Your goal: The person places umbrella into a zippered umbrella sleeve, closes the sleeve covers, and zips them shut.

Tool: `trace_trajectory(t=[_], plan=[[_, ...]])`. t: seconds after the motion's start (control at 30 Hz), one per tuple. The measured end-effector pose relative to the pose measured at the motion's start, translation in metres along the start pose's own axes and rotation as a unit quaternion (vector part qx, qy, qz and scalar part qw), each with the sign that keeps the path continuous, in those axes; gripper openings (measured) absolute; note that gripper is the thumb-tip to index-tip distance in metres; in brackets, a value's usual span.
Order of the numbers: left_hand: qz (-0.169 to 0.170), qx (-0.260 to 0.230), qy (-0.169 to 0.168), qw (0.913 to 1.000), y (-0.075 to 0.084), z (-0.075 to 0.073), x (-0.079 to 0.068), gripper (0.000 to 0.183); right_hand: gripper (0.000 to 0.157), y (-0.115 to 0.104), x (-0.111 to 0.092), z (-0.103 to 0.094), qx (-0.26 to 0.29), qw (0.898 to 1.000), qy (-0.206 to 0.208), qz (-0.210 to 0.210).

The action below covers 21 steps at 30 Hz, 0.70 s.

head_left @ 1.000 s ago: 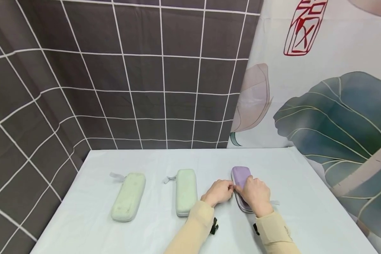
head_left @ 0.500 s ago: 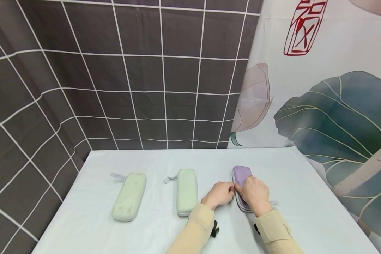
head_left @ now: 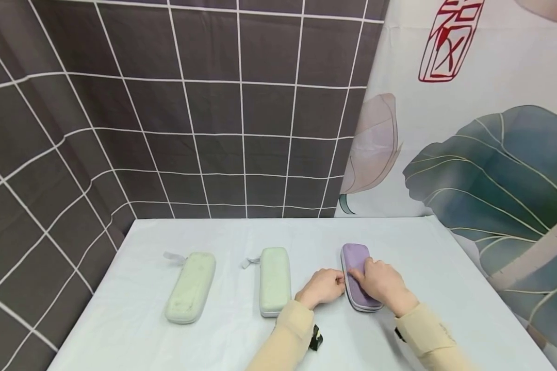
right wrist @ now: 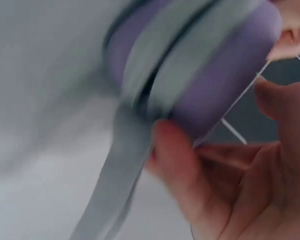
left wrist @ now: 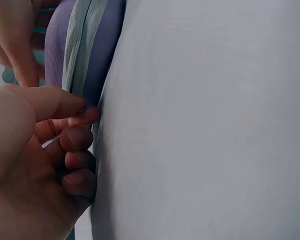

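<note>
A purple zippered case (head_left: 356, 258) lies on the right part of the white table. My right hand (head_left: 381, 283) grips it from the right, thumb on top. Close to its left edge is my left hand (head_left: 324, 287), fingers curled. In the left wrist view, thumb and index finger of that hand pinch something tiny at the grey zipper band (left wrist: 78, 47), apparently the zipper pull, mostly hidden by the fingertips. A grey strap (right wrist: 110, 170) hangs from the case's zipper side in the right wrist view, where a dark gap shows between the zipper bands.
Two pale green cases, the middle case (head_left: 275, 283) and the left case (head_left: 191, 288), lie on the white table (head_left: 232, 340), each with a small grey strap. A dark gridded cloth (head_left: 213, 113) and a white printed cloth (head_left: 380, 201) hang behind.
My right hand has shifted slightly right, its wrist swinging outward. The near end of the purple case has turned a little to the right. My left hand stays almost in place.
</note>
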<state>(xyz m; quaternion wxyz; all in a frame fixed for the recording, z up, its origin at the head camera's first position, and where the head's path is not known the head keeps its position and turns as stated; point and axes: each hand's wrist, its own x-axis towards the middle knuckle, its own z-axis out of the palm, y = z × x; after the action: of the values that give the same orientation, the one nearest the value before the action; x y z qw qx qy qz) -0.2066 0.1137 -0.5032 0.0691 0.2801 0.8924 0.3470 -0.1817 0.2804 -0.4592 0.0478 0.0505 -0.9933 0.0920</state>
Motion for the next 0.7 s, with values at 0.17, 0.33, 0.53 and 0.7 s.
trace_trajectory(t=[0.17,0.33,0.53,0.7], plan=[[0.001,0.015,-0.001,0.9999,0.000,0.002,0.000,0.026,0.031,0.026,0.003,-0.014,-0.023,0.991,-0.029,-0.127],[0.003,0.013,-0.001,0.9999,-0.001,0.003,0.001,0.026,0.081,0.045,0.008,-0.018,-0.060,0.964,-0.055,-0.253],[-0.014,-0.011,-0.008,0.9998,-0.003,0.000,0.002,0.025,0.095,0.053,0.024,-0.014,-0.140,0.919,-0.003,-0.368],[-0.023,-0.019,-0.010,0.9995,-0.006,-0.002,0.002,0.027,0.098,0.050,0.034,-0.014,-0.149,0.911,-0.020,-0.385]])
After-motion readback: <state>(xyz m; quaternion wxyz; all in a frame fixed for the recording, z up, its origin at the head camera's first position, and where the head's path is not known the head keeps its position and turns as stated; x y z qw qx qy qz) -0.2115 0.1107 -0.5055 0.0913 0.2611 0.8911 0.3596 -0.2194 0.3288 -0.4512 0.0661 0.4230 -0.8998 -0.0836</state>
